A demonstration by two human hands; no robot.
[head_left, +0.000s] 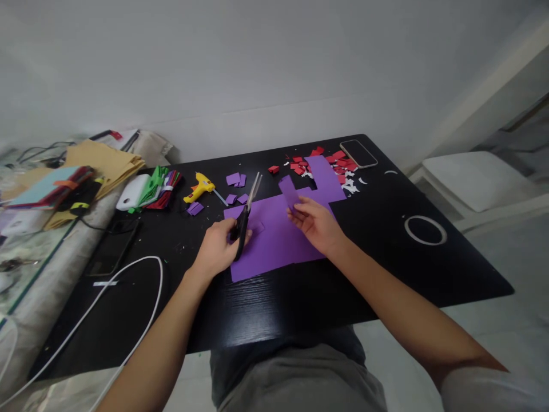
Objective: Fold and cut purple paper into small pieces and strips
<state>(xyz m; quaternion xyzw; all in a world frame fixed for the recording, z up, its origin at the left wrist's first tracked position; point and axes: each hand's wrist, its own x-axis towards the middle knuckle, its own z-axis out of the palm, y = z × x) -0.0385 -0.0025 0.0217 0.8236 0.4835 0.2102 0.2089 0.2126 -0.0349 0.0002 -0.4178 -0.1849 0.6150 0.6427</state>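
Note:
My left hand [218, 247] grips the black handles of a pair of scissors [247, 209], whose blades point up and away from me. Between the fingers of my right hand [315, 223] is a small purple strip [288, 190], held upright. Under both hands lies a large purple sheet [274, 243] with a notch cut along its far edge. A second purple piece [326, 180] reaches from it toward the back. Small purple squares [234, 179] lie in a loose group beyond the scissors.
A yellow glue gun [199, 187] sits left of the squares. Red and white scraps [343, 166] and a phone [358, 153] lie at the back right. A white ring [425, 230] is on the right, a white cable [159, 274] on the left. Folded coloured bundles [158, 189] stand at the back left.

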